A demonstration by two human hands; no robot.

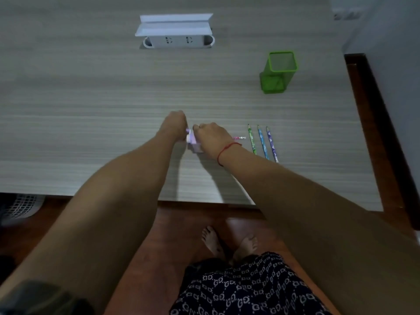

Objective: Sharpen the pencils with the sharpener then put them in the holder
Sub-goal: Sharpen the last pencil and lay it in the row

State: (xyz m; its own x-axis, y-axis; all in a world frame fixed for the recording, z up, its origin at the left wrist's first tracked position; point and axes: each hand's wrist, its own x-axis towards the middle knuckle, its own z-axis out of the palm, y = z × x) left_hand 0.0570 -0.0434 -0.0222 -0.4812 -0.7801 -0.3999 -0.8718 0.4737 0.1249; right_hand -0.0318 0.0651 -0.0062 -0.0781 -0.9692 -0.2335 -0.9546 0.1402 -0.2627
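A small white and purple sharpener stands on the grey desk. My left hand grips its crank on the left side. My right hand lies over the sharpener's right side and holds a pink pencil, whose end sticks out to the right past my wrist. Three more pencils lie side by side to the right: green, blue and purple. The green mesh holder stands upright at the back right; I see nothing inside it.
A white socket box with a raised lid sits at the back middle of the desk. The desk's right edge meets a dark wooden frame. Below the front edge are a wood floor and my bare feet.
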